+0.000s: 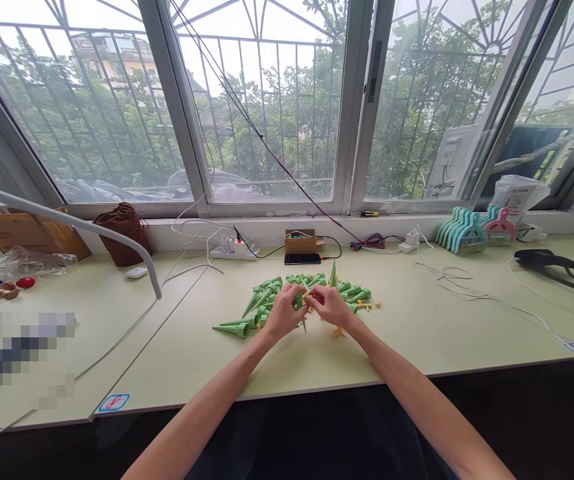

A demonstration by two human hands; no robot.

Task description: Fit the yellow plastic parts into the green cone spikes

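My left hand (pixel 283 312) is closed around a green plastic plant-watering spike (pixel 304 325), whose pointed end hangs downward below the fingers. My right hand (pixel 333 305) meets it at the spike's upper end, thumb and fingers pinched together. A hint of yellow shows between the fingertips, too small to make out. Behind and beside both hands lies a heap of similar green spikes (pixel 267 293), one of which stands point up (pixel 333 273). Small yellow plastic pieces (pixel 337 331) are scattered under my right hand and at the heap's right side.
A phone (pixel 302 259) lies before a small cardboard box (pixel 301 245) at the back. Power strip (pixel 234 249) and cables run along the wall. Turquoise hangers (pixel 461 232) and dark glasses (pixel 561 267) are at right; a brown pouch (pixel 123 235) and lamp arm (pixel 139 248) at left.
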